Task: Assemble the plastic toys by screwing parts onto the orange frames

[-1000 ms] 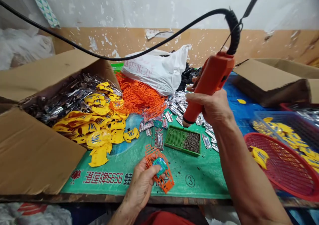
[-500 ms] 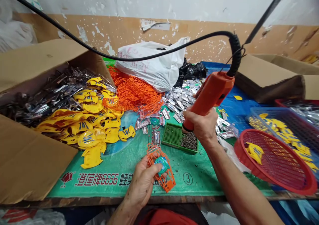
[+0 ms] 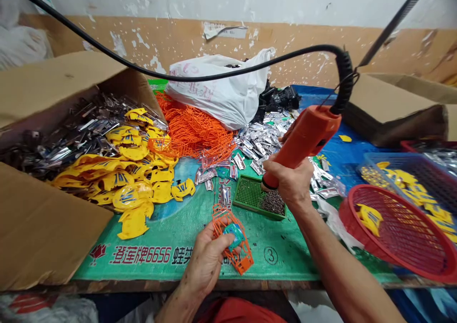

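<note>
My left hand (image 3: 204, 261) is low at the front of the table, shut on an orange plastic lattice frame (image 3: 243, 261). A teal part (image 3: 233, 236) sits inside the frame, partly covered by my fingers. Higher and to the right, my right hand (image 3: 290, 184) grips an orange electric screwdriver (image 3: 305, 138) with a coiled black cord (image 3: 344, 77). Its tip points down beside a green perforated tray (image 3: 248, 194), which holds a heap of small dark screws (image 3: 273, 202). The tip itself is hidden by my hand.
A cardboard box (image 3: 43, 99) at left overflows with silver metal pieces, and yellow plastic pieces (image 3: 134, 223) spill onto the green printed mat (image 3: 143, 255). Orange lattice frames (image 3: 194, 127) and a white bag (image 3: 221, 92) lie behind. A red basket (image 3: 396, 230) stands at right.
The view has swung, shifting the table contents left and up. My right hand and the screwdriver have dropped lower over the tray. My left hand still holds the frame.
</note>
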Demonstrator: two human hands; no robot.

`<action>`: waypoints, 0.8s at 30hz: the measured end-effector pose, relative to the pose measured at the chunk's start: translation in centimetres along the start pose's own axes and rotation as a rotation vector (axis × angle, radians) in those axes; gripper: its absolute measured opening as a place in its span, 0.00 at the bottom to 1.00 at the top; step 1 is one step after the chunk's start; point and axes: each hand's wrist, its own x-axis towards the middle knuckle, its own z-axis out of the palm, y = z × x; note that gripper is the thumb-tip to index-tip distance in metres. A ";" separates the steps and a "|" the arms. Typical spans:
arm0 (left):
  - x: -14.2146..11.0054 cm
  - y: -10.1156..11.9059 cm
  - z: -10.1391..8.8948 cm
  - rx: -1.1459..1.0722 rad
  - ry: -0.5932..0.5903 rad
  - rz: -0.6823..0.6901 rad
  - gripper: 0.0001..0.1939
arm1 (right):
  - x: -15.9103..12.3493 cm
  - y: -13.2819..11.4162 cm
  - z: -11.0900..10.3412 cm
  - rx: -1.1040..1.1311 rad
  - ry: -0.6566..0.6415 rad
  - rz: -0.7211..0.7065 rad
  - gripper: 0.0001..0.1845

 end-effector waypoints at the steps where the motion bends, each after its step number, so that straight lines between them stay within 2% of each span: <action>1: 0.0 0.0 0.0 0.000 0.005 -0.003 0.18 | 0.0 0.0 0.0 -0.002 0.002 -0.002 0.10; 19: 0.1 0.4 0.7 0.014 0.066 -0.020 0.20 | -0.5 -0.1 -0.1 -0.006 0.004 -0.011 0.08; 24: 0.2 0.4 0.8 0.005 0.030 0.006 0.18 | -0.7 -1.1 -0.5 0.128 0.029 -0.032 0.10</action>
